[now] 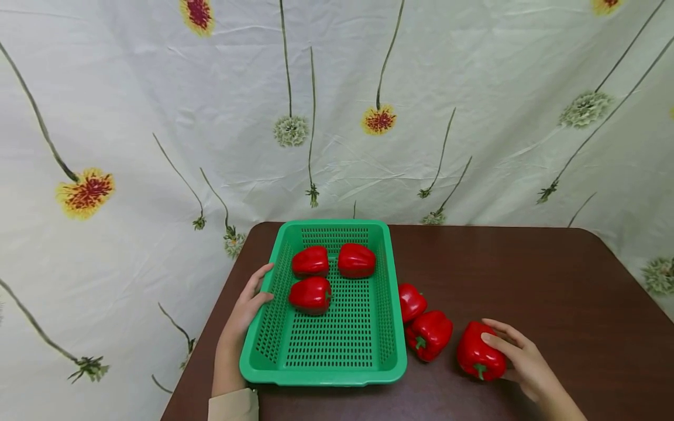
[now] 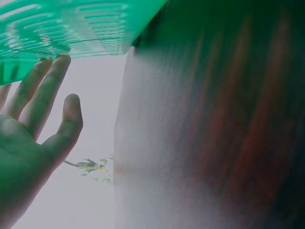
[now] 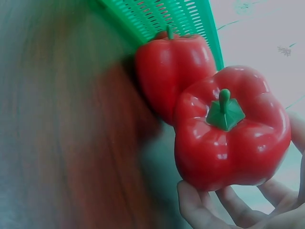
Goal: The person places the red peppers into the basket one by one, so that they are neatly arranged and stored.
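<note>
A green plastic basket (image 1: 332, 380) stands on the table, with three red bell peppers inside, one of them a pepper (image 1: 310, 295) at the left. My left hand (image 1: 243, 311) is at the basket's left side, its fingers extended against the slotted wall in the left wrist view. To the right of the basket, my right hand (image 1: 526, 361) holds a red bell pepper (image 1: 476, 351) with a green stem, fingers around its side. The right wrist view shows this pepper (image 3: 228, 157) close up, stem toward the camera; whether it touches the table cannot be told.
Two more red bell peppers lie against the basket's right side, a nearer one (image 1: 433, 336) and a farther one (image 1: 411, 301) partly hidden by the rim. The dark brown table (image 1: 516, 269) extends to the right. Behind it hangs a white flowered cloth (image 1: 342, 175).
</note>
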Action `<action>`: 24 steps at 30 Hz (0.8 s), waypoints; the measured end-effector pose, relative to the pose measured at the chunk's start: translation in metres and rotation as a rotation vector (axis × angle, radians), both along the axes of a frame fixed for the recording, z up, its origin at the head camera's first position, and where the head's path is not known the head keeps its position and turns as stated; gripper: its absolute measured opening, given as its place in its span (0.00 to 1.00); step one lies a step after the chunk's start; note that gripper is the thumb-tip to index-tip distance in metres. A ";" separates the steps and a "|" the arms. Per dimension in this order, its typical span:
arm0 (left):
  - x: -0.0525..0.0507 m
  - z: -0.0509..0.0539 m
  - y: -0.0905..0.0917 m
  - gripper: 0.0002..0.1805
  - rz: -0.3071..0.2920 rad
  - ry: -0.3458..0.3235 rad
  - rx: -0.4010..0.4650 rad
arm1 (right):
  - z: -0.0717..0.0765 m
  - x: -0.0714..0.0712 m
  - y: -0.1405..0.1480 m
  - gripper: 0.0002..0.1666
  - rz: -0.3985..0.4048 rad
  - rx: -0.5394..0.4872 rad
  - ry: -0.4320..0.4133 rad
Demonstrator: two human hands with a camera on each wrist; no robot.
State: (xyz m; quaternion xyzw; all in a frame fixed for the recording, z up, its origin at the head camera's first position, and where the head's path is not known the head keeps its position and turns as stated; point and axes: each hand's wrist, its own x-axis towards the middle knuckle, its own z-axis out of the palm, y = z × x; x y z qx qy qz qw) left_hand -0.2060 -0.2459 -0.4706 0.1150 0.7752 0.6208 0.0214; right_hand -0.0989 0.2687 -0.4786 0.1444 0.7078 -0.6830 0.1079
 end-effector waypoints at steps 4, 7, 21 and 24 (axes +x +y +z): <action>0.000 -0.001 -0.001 0.34 0.002 0.001 -0.003 | 0.007 -0.005 0.001 0.15 0.024 -0.023 0.030; 0.000 -0.002 0.000 0.34 0.000 -0.002 0.006 | 0.013 -0.008 -0.001 0.16 0.038 -0.043 0.057; -0.001 -0.003 0.000 0.34 0.009 -0.025 0.024 | 0.040 -0.030 -0.023 0.19 0.106 -0.064 0.148; 0.000 -0.003 0.001 0.34 0.014 -0.023 0.022 | 0.046 -0.036 -0.030 0.20 0.138 -0.069 0.158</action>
